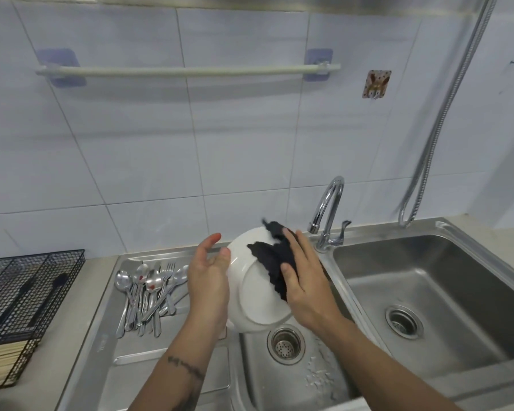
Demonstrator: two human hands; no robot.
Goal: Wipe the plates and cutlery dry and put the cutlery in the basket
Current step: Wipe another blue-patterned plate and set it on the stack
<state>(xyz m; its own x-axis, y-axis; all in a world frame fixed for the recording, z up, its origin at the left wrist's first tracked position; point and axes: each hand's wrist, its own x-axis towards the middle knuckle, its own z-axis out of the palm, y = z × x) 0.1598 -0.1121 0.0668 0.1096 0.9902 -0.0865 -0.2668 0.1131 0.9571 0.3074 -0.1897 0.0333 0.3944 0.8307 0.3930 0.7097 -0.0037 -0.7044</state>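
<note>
I saw the plate (257, 295) held tilted over the left basin (294, 378), blocking most of the way down to its drain (286, 345). My left hand (209, 280) and right hand (304, 280) flanked the plate, filling the gap between cutlery pile (149, 295) and faucet (328, 215). The faucet stood just behind the right hand, limiting travel back-right. Right basin (428, 292) lay open, only its drain showing. The drainboard (161, 375) in front of the cutlery was bare steel, passable. The wire basket (27, 292) sat on the table (57, 351) far left, open-topped, its path running over the cutlery.
</note>
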